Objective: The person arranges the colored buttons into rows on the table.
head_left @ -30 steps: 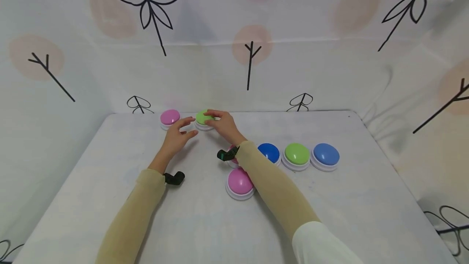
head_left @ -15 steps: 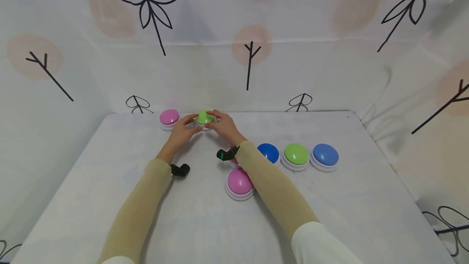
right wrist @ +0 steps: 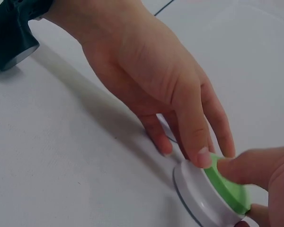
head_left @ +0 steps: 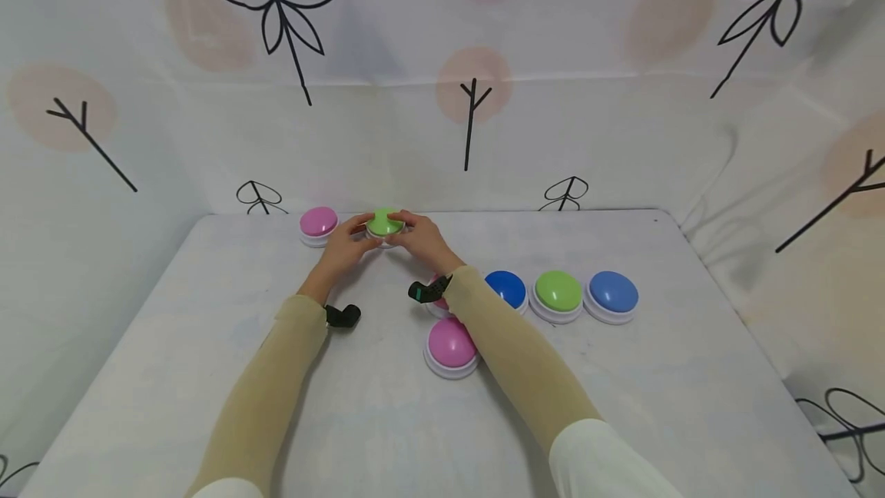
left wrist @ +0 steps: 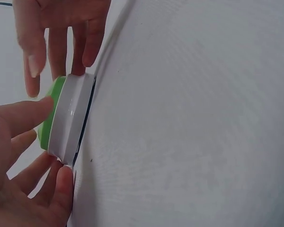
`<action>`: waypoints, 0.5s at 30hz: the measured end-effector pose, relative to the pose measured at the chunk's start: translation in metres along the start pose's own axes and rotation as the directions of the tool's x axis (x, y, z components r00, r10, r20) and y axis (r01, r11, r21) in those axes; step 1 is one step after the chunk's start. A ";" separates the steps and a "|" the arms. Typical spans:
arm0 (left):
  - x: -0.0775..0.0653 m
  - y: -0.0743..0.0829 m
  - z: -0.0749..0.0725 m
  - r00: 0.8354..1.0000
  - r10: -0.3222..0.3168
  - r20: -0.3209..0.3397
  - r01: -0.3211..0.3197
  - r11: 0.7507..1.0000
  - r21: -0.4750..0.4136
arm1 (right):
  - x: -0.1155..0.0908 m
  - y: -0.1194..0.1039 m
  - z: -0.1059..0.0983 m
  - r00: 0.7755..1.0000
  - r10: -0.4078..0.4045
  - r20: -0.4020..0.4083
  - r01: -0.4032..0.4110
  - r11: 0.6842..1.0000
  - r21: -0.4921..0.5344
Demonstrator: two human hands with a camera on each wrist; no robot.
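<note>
A push button with a green dome [head_left: 383, 221] and white base stands at the table's far edge, between both hands. My left hand [head_left: 339, 252] holds it from the left, and my right hand [head_left: 425, 244] grips the opposite side. Seen from the left wrist, the white base [left wrist: 72, 118] sits close against the table surface, fingers at both ends. The right wrist view shows the left thumb [right wrist: 199, 142] at the dome's edge and the right thumb [right wrist: 244, 168] over the green top. Just left of the left fingertips is a pink button [head_left: 319, 222].
Below the right forearm's line are a row with a dark blue button [head_left: 505, 288], a green button [head_left: 558, 291] and a lighter blue button [head_left: 613, 293]. A pink button [head_left: 451, 343] sits nearer, and another is mostly hidden behind the right wrist. A patterned cloth [head_left: 387, 129] rises behind the table.
My left hand has moved right and slightly forward, from beside the green button to gripping its left side. My right hand stays at the button with its fingers closer around it.
</note>
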State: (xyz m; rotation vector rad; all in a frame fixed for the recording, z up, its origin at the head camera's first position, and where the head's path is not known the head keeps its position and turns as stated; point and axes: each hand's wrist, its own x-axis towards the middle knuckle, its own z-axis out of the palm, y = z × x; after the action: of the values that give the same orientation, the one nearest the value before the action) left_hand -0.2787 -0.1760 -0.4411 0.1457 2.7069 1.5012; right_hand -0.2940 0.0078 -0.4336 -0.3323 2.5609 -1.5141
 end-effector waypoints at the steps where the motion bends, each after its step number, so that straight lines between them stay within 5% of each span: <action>1: 0.000 0.000 0.000 1.000 -0.002 -0.001 0.002 1.000 -0.001 | 0.000 0.000 0.000 1.000 0.000 -0.002 0.000 1.000 -0.001; 15: 0.002 -0.008 0.002 0.999 0.023 0.023 -0.022 0.999 -0.034 | 0.002 0.008 -0.002 0.999 -0.016 -0.051 0.016 1.000 0.000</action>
State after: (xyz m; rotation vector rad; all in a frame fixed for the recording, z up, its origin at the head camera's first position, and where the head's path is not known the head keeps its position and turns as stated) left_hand -0.2808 -0.1784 -0.4492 0.1920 2.6697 1.5397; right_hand -0.2976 0.0122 -0.4396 -0.3193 2.6030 -1.5479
